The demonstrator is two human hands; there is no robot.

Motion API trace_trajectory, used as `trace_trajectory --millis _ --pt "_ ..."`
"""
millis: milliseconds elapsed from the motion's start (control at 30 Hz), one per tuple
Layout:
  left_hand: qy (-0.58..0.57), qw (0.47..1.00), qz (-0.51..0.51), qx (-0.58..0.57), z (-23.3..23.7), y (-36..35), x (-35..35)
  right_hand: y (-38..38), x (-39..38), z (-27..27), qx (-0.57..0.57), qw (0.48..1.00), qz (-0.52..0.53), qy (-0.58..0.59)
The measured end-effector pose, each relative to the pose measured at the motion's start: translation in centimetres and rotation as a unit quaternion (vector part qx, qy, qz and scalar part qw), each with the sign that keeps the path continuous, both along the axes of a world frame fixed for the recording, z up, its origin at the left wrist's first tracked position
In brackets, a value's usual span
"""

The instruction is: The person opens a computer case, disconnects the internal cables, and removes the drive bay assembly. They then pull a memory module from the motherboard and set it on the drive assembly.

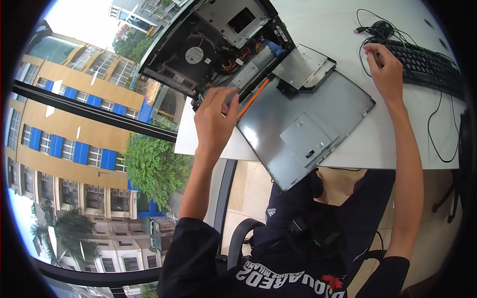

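Note:
My left hand is at the lower edge of an opened desktop computer case, fingers bent and thumb held apart from them. Just right of its thumb, a thin orange strip runs up toward the case. A metal side panel lies beside the case and juts past the table edge. On the panel's upper part rests a flat metal drive unit with a black frame. Over the table at right, my right hand is raised with loosely curled fingers and nothing visible in them, close to the keyboard.
A black keyboard and a black mouse with tangled cables lie on the white table at right. Inside the case are a round fan and coloured wires. A window with a dark frame borders the left side.

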State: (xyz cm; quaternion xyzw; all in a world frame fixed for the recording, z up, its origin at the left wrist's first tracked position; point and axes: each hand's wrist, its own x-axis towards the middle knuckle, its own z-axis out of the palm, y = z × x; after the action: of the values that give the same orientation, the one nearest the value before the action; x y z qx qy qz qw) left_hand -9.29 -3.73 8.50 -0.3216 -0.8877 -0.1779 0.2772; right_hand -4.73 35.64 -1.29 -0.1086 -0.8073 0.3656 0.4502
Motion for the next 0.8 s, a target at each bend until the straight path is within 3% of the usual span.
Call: trace_trajectory --millis 200,300,333,567,800 --pt "0.233 0.963 -0.106 -0.087 4.8 3.4 -2.7 -0.1 0.0 0.0 -0.017 1.000 0.009 -0.007" --pt "0.091 0.989 -0.102 -0.050 5.0 5.9 -3.2 -0.1 -0.1 -0.2 -0.003 1.000 0.009 0.009" --pt "0.066 0.990 -0.086 -0.090 5.1 6.3 -3.8 -0.2 -0.1 -0.3 -0.009 1.000 0.010 0.010" --pt "0.118 0.967 0.029 -0.222 4.7 10.4 -9.1 -0.2 0.1 -0.3 -0.027 1.000 0.008 -0.002" --pt "0.086 0.953 0.054 -0.285 5.8 12.0 -12.0 -0.4 0.2 -0.1 -0.031 0.999 0.015 0.001"
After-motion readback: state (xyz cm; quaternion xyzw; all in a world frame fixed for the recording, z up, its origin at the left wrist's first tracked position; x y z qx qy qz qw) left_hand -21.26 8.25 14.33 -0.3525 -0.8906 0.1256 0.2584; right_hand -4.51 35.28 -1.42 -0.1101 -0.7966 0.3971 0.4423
